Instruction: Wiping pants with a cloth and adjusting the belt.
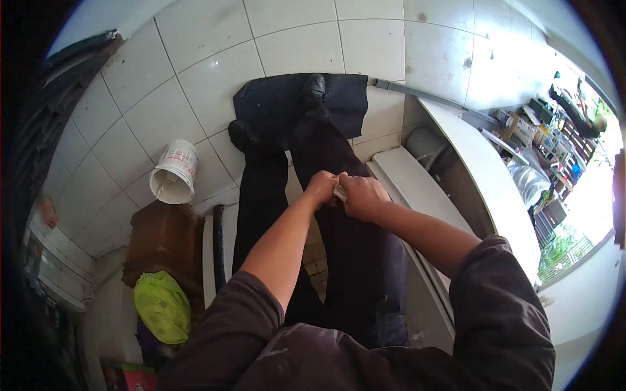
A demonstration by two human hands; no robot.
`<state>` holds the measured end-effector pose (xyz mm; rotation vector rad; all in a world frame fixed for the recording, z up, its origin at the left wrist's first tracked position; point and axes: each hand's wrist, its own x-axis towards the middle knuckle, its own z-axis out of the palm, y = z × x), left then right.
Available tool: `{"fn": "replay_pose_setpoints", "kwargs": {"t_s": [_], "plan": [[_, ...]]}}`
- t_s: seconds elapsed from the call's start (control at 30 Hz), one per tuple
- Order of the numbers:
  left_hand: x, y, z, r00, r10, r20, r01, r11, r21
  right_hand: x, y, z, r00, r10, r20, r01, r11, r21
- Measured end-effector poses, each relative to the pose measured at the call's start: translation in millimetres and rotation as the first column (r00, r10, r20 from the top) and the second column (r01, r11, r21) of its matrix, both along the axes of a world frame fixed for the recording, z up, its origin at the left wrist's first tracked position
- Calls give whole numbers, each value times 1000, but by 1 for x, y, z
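Note:
My left hand (321, 188) and my right hand (365, 198) meet in front of me, above my dark-trousered right leg. Both are closed, with the fingers of one against those of the other. Between them shows a small whitish piece (340, 192), mostly covered by the right hand's fingers. Its kind is too hidden to tell. The left fingertips pinch at its upper end, while the right hand wraps around it from the right.
A white bucket (174, 173) lies tilted on the tiles at left. Behind a dark bar (219, 247), a yellow-green cloth (162, 307) rests by a brown box (163, 238). My shoes stand on a dark mat (274, 98). A long white panel (486, 176) borders my right; a person (577, 114) is beyond, near clutter.

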<state>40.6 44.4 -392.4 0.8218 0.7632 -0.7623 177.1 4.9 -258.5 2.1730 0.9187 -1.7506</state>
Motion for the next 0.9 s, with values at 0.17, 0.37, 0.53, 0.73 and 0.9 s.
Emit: {"fn": "replay_pose_setpoints", "kwargs": {"t_s": [0.17,0.37,0.53,0.73,0.9], "plan": [[45,14,26,960,-179,-216,135,969,-205,26,-22,0,953,-157,259,204,965,-164],[52,35,68,923,-382,42,343,869,357,36,-9,124,973,-231,8,223,928,-297],[61,26,41,832,-534,153,439,801,408,26,-4,71,993,-23,112,44,981,-186],[52,5,16,845,-509,166,415,818,399,36,-10,8,996,56,66,-40,971,-234],[65,24,32,814,-567,123,517,805,292,31,-5,142,983,8,-181,-67,945,-321]]}}
